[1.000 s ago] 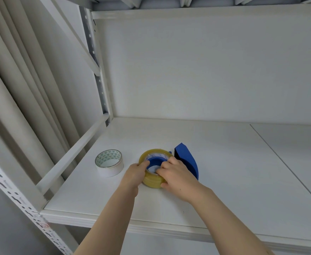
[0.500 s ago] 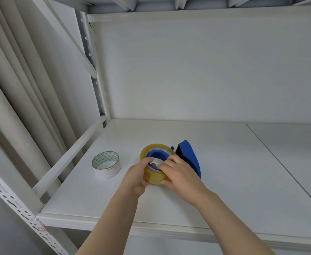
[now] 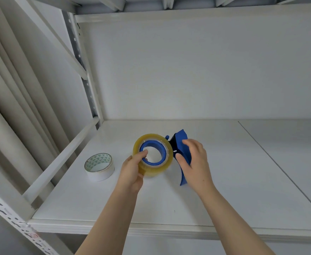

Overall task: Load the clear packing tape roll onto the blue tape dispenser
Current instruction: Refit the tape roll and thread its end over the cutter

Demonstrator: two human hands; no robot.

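Observation:
The clear, yellowish packing tape roll (image 3: 152, 170) sits around the blue hub of the blue tape dispenser (image 3: 180, 142), tilted up above the white shelf (image 3: 224, 181). My left hand (image 3: 132, 168) grips the roll's left rim, thumb hooked inside the blue hub. My right hand (image 3: 195, 161) is wrapped around the dispenser's blue handle just right of the roll. The handle's lower end pokes out beside my right palm.
A white double-sided tape roll (image 3: 99, 167) lies flat on the shelf to the left of my hands. A slanted white rail (image 3: 59, 161) and perforated upright (image 3: 88, 89) bound the shelf's left side. The back wall (image 3: 206, 70) stands behind.
The roll and dispenser have tilted up toward me. My right hand has slid off the roll rightward onto the dispenser handle. My left hand stays on the roll's left rim.

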